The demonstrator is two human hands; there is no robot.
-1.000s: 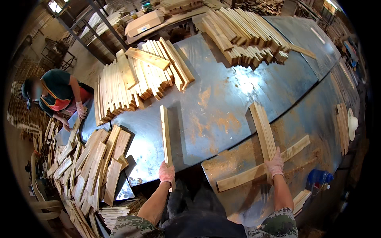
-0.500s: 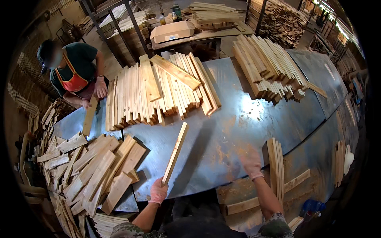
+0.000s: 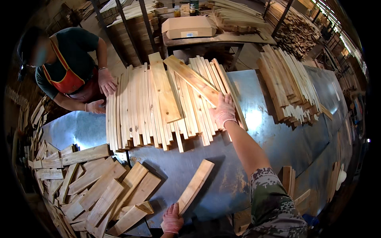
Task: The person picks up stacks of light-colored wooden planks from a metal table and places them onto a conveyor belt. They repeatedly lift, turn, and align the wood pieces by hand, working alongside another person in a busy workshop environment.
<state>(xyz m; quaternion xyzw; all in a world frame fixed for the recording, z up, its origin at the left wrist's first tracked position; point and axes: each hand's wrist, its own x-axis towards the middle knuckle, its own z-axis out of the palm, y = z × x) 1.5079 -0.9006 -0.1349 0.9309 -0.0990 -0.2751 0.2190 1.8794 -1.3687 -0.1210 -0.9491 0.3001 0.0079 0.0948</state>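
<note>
My left hand [image 3: 172,219], in a pale pink glove, is closed around the near end of a short wooden board [image 3: 196,185] at the front of the metal table. My right hand [image 3: 224,109], gloved alike, reaches far forward to a long row of boards standing side by side [image 3: 139,103]. Its fingers and thumb close about the near end of a loose plank [image 3: 192,79] lying aslant on top of the row. Another loose plank [image 3: 164,89] rests on the row, left of that one.
A jumbled heap of boards [image 3: 101,186] covers the near left. A co-worker [image 3: 75,67] in a red apron has both gloved hands at the row's left end. Farther right stands a stack of boards [image 3: 287,87]. Behind the row, a cardboard box [image 3: 188,27] sits on a bench.
My right hand has gone from the near right to the slanted plank on the row. My left hand still holds its board, now tilted lower. The co-worker has let go of a board.
</note>
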